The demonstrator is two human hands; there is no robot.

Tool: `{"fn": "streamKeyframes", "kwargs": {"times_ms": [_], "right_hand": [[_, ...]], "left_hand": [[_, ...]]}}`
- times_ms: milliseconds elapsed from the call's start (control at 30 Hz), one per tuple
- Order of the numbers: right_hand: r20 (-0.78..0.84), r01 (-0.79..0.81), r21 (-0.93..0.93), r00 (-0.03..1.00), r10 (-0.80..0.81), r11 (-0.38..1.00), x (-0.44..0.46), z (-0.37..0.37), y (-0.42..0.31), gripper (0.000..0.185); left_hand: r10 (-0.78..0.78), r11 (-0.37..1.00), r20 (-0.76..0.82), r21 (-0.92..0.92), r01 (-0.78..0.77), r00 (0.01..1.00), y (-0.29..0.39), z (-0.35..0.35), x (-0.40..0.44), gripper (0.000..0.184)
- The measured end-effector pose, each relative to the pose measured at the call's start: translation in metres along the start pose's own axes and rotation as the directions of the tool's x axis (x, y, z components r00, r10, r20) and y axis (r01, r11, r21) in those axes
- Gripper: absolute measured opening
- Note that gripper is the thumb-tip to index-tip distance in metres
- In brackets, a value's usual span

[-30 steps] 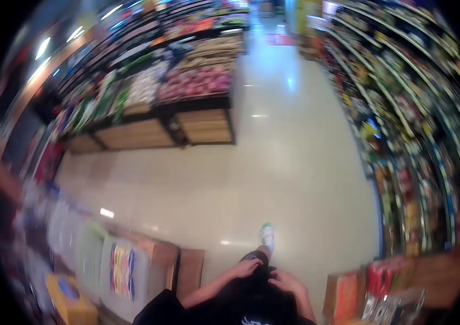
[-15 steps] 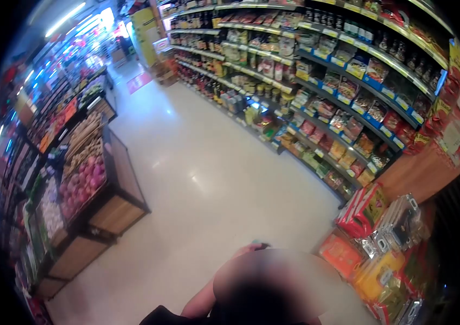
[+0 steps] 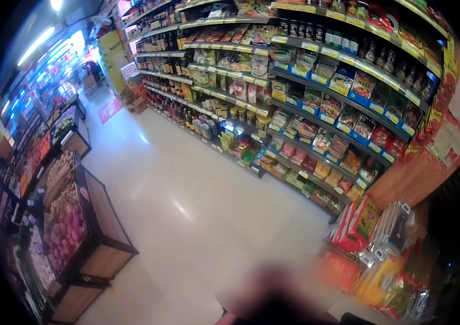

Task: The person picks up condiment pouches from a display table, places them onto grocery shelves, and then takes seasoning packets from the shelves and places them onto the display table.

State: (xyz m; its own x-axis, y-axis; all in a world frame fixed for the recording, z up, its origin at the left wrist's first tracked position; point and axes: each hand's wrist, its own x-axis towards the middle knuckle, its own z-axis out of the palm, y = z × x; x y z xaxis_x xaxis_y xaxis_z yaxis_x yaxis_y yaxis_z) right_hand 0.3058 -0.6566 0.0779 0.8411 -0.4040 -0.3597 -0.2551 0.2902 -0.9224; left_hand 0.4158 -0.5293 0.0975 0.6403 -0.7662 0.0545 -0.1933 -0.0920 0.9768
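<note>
Neither of my hands can be made out in the head view. A blurred patch covers the bottom middle, with dark and reddish smears in it. A sliver of what looks like skin shows at the bottom edge, left of the patch. Nearest to that patch, on the right, lie red packs [image 3: 353, 225], a blurred orange pack [image 3: 340, 271] and yellow packs [image 3: 377, 281]. Clear-wrapped packs with handles [image 3: 395, 227] stand beside the red ones.
Long shelves [image 3: 306, 108] of jars, bottles and packets run along the right. Produce stands [image 3: 105, 260] with purplish-red produce [image 3: 65, 233] line the left. Pale floor [image 3: 170, 216] runs between them towards a pink floor mat [image 3: 110, 110]. A reddish-brown panel [image 3: 430, 173] stands at the right.
The view has swung right, so the shelves fill more of it and the produce stands have shifted left. Both hands showed a second ago and the left half a second ago; neither shows clearly now.
</note>
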Motion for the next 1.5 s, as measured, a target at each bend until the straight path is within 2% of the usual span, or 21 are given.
{"fn": "streamKeyframes", "kwargs": {"times_ms": [67,167,200,233,300,367,433,533,633,800,900,1067,1133,1233,1400,1500], "right_hand": [[0.052,-0.152,-0.252,0.984,0.171,0.956,0.006,-0.006,-0.009,0.016],[0.140,0.066,-0.389,0.990,-0.012,0.919,0.024,-0.007,0.011,0.024],[0.184,0.052,-0.394,0.983,0.023,0.918,0.028,-0.006,-0.002,0.031],[0.222,0.101,-0.558,0.975,0.031,0.824,0.035,-0.005,-0.018,0.034],[0.240,0.205,-0.550,0.967,-0.082,0.810,0.049,-0.002,-0.030,0.034],[0.222,0.224,-0.520,0.967,-0.123,0.824,0.079,-0.011,0.002,0.031],[0.197,0.242,-0.548,0.968,-0.159,0.801,0.103,-0.016,-0.007,0.028],[0.140,0.262,-0.548,0.965,-0.222,0.795,0.133,-0.027,-0.039,0.025],[0.045,0.147,-0.457,0.989,-0.143,0.877,0.181,-0.047,-0.053,0.025],[-0.037,0.242,-0.406,0.959,-0.281,0.881,0.254,-0.071,-0.083,0.028],[-0.039,0.231,-0.423,0.961,-0.273,0.876,0.284,-0.082,-0.112,0.029],[-0.036,0.252,-0.398,0.957,-0.290,0.882,0.336,-0.104,-0.114,0.029],[-0.041,0.234,-0.461,0.958,-0.284,0.856,0.346,-0.111,-0.119,0.031],[-0.043,0.205,-0.416,0.969,-0.245,0.886,0.356,-0.117,-0.138,0.031],[-0.026,0.203,-0.451,0.970,-0.240,0.869,0.392,-0.125,-0.142,0.033],[-0.001,0.215,-0.484,0.969,-0.246,0.848,0.420,-0.127,-0.146,0.034]], "left_hand": [[0.033,0.995,0.067,0.088,-0.038,0.997,-0.007,-0.013,0.004,0.037],[0.019,0.967,0.157,0.246,-0.057,0.987,-0.021,-0.031,0.013,0.031],[-0.027,0.962,0.178,0.271,-0.023,0.984,-0.032,-0.034,0.013,0.029],[-0.073,0.955,0.199,0.296,0.012,0.977,-0.037,-0.038,0.018,0.028],[-0.102,0.962,0.252,0.271,0.031,0.962,-0.040,-0.044,0.035,0.027],[-0.117,0.970,0.274,0.240,0.050,0.954,-0.046,-0.046,0.053,0.027],[-0.117,0.977,0.269,0.204,0.062,0.956,-0.057,-0.048,0.075,0.028],[-0.153,0.960,0.320,0.272,0.064,0.935,-0.066,-0.056,0.119,0.031],[-0.309,0.882,0.300,0.445,0.154,0.902,-0.066,-0.068,0.169,0.035],[-0.254,0.892,0.261,0.435,0.121,0.931,-0.052,-0.085,0.258,0.039],[-0.207,0.892,0.267,0.446,0.070,0.941,-0.057,-0.081,0.305,0.041],[-0.143,0.931,0.256,0.363,0.042,0.956,-0.055,-0.062,0.368,0.040],[-0.150,0.941,0.260,0.333,0.057,0.954,-0.055,-0.058,0.378,0.039],[-0.154,0.947,0.287,0.317,0.058,0.945,-0.060,-0.060,0.395,0.038],[-0.160,0.932,0.276,0.358,0.054,0.948,-0.078,-0.076,0.425,0.037],[-0.206,0.935,0.258,0.335,0.112,0.944,-0.090,-0.088,0.445,0.037]]}}
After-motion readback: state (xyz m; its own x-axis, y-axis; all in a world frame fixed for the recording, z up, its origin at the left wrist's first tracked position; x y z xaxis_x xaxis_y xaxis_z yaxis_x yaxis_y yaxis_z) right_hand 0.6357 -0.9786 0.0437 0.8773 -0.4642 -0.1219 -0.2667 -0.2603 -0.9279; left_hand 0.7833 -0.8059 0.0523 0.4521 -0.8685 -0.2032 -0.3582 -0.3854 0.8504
